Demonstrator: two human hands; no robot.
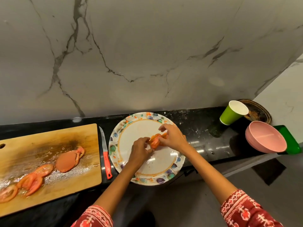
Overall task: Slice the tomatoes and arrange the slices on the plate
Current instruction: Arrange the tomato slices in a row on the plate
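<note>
wall [147,46]: grey-veined marble | counter [196,128]: black speckled stone | floor [188,202]: grey

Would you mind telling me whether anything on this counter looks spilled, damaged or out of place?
Yes. The cutting board has a dark scorch-like patch near its middle and is wet with tomato juice around the slices left there. The plate juts past the counter's front edge. The green cup appears upright.
</note>
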